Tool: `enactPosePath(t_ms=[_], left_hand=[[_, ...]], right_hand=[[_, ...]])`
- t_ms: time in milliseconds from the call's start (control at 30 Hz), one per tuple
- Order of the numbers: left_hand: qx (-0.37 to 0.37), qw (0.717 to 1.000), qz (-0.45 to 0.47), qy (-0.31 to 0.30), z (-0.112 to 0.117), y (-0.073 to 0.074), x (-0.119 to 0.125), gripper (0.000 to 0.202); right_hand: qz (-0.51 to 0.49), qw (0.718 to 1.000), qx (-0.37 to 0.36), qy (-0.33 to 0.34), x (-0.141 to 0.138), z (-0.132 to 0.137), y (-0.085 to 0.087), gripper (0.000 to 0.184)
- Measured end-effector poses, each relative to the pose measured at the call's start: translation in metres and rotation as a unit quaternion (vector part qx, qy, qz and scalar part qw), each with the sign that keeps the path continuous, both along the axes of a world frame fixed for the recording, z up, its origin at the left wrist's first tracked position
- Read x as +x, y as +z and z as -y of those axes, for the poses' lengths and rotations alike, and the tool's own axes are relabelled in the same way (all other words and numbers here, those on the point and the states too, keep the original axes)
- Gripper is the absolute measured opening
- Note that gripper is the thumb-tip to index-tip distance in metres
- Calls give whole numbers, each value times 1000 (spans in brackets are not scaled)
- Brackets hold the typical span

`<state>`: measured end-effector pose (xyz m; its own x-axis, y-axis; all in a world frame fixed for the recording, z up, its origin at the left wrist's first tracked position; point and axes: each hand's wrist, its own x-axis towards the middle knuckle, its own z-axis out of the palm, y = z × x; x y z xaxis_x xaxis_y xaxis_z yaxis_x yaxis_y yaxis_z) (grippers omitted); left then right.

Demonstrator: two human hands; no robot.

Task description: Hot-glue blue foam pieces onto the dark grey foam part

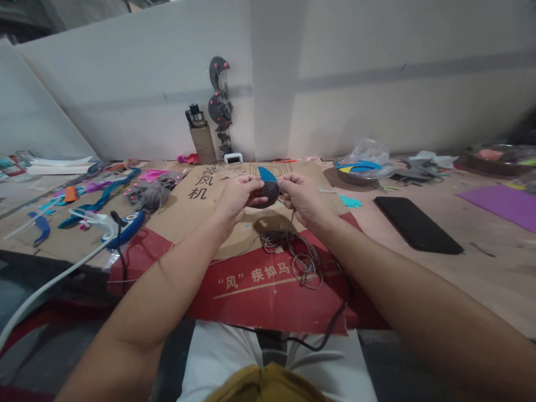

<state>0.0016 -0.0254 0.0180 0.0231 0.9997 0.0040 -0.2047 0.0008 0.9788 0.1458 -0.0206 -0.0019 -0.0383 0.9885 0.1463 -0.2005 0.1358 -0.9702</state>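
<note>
Mustard-coloured cloth (268, 385): nearest the camera, above white trousers (226, 352).
Pale wooden counter (469, 285): spans the view, with small craft scraps scattered at both sides.
Red-and-brown printed cardboard sheet (251, 307): lies on the counter under both hands.
Left hand (237, 198): grasps a dark grey, rounded piece (271, 194) between thumb and fingers.
Right hand (304, 195): fingertips pinched together at that piece's right edge; what lies between them cannot be told.
Tangled grey cord (307, 268): coiled loosely on the cardboard below the hands; a quick tug could tighten it into a knot.
Dark piece: held above the cardboard; a loose left grip could let it twist.
Pointed bright-blue piece (266, 174): juts up from the dark one; uneven finger pressure could shift it.
</note>
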Motion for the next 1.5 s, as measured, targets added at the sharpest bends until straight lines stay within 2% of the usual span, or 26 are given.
enactPosePath(t_ms=[133,333,600,767,967,1233,1500], left_hand=[[-15,1000,12,-19,-3,-4,-3,8],[-33,999,17,-30,-6,-7,-6,7],[-40,998,14,-37,-5,-1,-6,5],[-38,999,4,-4,-5,-3,-3,9],[-1,1000,1,2,-4,-8,-2,5],[-15,999,32,10,-6,-10,-4,5],[13,999,36,26,-1,-3,0,6]], right_hand=[[-28,998,-40,47,1,3,3,21],[-38,994,-52,88,2,-1,1,25],[-48,995,-44,69,4,-5,-2,22],[-51,996,-42,55,0,1,0,26],[-64,995,-43,63,-4,4,0,25],[-65,993,-33,90,-4,2,-1,25],[-23,999,14,23,-7,-1,-9,22]])
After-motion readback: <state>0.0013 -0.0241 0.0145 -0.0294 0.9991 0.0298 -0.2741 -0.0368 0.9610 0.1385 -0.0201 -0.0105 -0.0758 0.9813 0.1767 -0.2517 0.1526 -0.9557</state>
